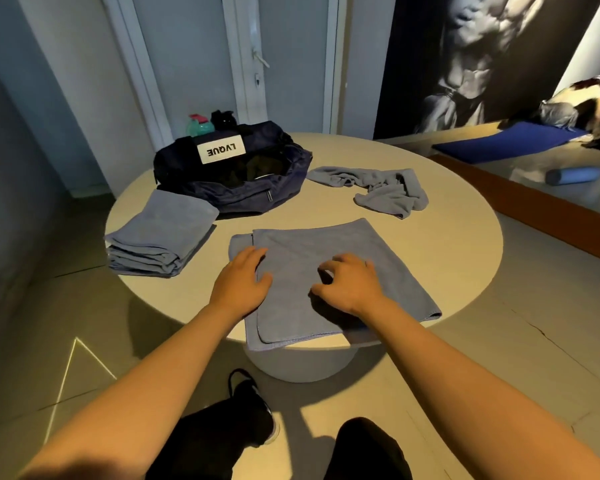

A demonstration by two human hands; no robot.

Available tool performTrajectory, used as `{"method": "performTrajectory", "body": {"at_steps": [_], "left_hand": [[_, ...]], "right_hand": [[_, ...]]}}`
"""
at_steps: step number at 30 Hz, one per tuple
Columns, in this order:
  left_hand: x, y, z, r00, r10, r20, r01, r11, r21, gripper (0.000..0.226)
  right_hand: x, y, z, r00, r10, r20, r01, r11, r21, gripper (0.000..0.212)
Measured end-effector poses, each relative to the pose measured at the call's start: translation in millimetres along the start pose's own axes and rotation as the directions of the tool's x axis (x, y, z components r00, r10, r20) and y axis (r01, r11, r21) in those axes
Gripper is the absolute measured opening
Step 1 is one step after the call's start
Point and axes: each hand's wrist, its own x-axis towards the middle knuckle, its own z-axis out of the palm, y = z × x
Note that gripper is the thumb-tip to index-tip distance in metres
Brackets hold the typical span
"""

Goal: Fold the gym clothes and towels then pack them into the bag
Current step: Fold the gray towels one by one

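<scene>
Half-folded towel (326,244) lay on the table (447,237) on the person's side of the open bag (232,174), doubled over and overhanging the near rim. Left hand (243,278) pressed flat, fingers together, apparently anchoring the layers. Right hand (350,285) arched on its fingertips; whether it pinched cloth was unclear. Folded stack (160,237) sat just beside the bag's left end, likely staged for packing, and a crumpled towel (381,188) lay off its right end.
</scene>
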Motion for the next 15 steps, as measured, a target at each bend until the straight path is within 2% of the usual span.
{"method": "performTrajectory", "body": {"at_steps": [3, 7, 10, 15], "left_hand": [[-6, -12, -9, 0.995, 0.036, -0.092, -0.031, 0.998, 0.053, 0.037], [-17, -31, -16, 0.998, 0.039, -0.052, -0.032, 0.991, 0.132, 0.038], [-21, -38, -15, 0.999, 0.011, -0.034, -0.008, 0.996, 0.093, 0.04], [-19, -41, -13, 0.999, 0.004, -0.035, -0.002, 0.998, 0.065, 0.041]], "right_hand": [[10, -39, 10, 0.992, -0.042, -0.121, 0.064, 0.981, 0.184, 0.041], [19, -94, 33, 0.994, -0.102, -0.035, 0.107, 0.936, 0.335, 0.036], [17, -110, 56, 0.995, -0.098, 0.001, 0.093, 0.946, 0.309, 0.028], [12, -107, 69, 0.989, -0.06, -0.134, 0.093, 0.963, 0.254, 0.02]]}}
